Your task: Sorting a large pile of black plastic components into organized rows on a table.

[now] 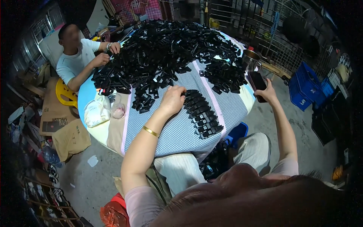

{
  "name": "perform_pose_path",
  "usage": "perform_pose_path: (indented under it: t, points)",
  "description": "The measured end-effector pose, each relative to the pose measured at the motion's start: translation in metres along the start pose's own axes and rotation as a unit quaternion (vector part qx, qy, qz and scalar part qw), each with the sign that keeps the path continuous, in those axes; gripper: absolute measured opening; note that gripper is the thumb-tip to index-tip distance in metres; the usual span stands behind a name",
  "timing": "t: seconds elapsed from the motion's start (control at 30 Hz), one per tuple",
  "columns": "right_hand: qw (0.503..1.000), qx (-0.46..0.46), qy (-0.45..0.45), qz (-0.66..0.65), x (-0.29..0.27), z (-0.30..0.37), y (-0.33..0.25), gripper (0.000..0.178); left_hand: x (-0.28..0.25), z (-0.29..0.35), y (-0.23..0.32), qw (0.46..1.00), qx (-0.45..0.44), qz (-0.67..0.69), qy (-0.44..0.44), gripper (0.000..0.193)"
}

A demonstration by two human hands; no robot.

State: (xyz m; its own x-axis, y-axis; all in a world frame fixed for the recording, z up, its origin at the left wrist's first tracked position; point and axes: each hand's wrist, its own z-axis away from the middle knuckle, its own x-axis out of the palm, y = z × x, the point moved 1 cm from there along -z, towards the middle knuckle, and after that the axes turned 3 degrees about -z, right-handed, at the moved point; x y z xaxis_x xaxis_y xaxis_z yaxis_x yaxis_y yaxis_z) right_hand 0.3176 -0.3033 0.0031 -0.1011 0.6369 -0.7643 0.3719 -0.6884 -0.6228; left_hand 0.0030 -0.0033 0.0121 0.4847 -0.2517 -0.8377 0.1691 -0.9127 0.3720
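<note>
My left hand rests on the cloth-covered round table, fingers curled at the top end of a neat row of black plastic parts; a gold bangle circles that wrist. A big loose heap of the same black parts covers the far half of the table. My right hand is raised off the table's right edge and holds a dark phone.
Another person in a white shirt sits at the far left, handling parts. White bags lie on the table's left side, a metal pot at its right. Blue crates stand right; cardboard and clutter left.
</note>
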Motion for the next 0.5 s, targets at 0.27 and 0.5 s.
perform_pose_path:
  t: [0.27, 0.5]
  points:
    - [0.975, -0.030, -0.098, 0.196, 0.006, -0.004, -0.046, 0.105, 0.003, 0.001, 0.000, 1.000, 0.004, -0.011, 0.004, 0.021]
    - [0.946, -0.053, -0.082, 0.309, 0.027, -0.015, -0.074, 0.098, 0.004, -0.003, -0.004, 1.000, -0.003, 0.005, -0.018, 0.021]
